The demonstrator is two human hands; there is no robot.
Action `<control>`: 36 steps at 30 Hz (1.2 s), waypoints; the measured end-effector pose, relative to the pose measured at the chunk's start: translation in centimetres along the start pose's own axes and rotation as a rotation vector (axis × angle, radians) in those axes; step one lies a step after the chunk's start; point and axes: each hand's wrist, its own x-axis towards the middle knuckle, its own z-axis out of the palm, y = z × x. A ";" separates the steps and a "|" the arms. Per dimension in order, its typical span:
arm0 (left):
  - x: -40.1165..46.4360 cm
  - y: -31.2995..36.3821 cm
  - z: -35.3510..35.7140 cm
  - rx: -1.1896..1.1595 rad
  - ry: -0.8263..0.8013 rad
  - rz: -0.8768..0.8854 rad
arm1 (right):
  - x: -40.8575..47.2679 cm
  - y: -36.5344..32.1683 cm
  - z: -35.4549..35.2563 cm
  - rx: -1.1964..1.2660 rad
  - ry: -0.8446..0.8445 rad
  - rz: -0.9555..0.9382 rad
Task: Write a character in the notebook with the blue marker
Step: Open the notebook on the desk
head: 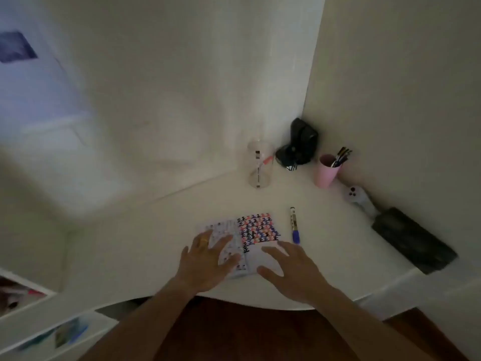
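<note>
Fingers (223, 243) splayed flat on notebook (257, 227)

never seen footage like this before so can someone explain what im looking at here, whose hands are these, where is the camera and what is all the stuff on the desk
There is no machine here: a person wears a wide-angle camera on the head, looking down at their own two bare hands. That is why the walls bend.

The left hand lies flat on the left page of an open notebook. The right hand is spread over the lower right page. Neither holds anything.

The right page is partly filled with rows of one repeated character in black, blue and red. Beside it on the white desk lies the blue marker, capped and untouched.

Further back stand a clear jar, a pink cup of pens and a dark object in the corner; I cannot identify it.
</note>
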 end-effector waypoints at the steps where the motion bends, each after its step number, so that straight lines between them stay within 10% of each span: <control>1: 1.0 -0.3 1.7 0.002 -0.009 0.000 | 1.2 1.0 1.5 -0.010 -0.013 0.005; 16: 4.7 -2.5 14.2 -0.041 0.396 0.077 | 4.9 7.2 13.2 -0.161 0.341 -0.124; 36: 4.3 -2.1 11.8 0.143 0.370 0.013 | 4.6 7.0 13.7 -0.182 0.439 -0.103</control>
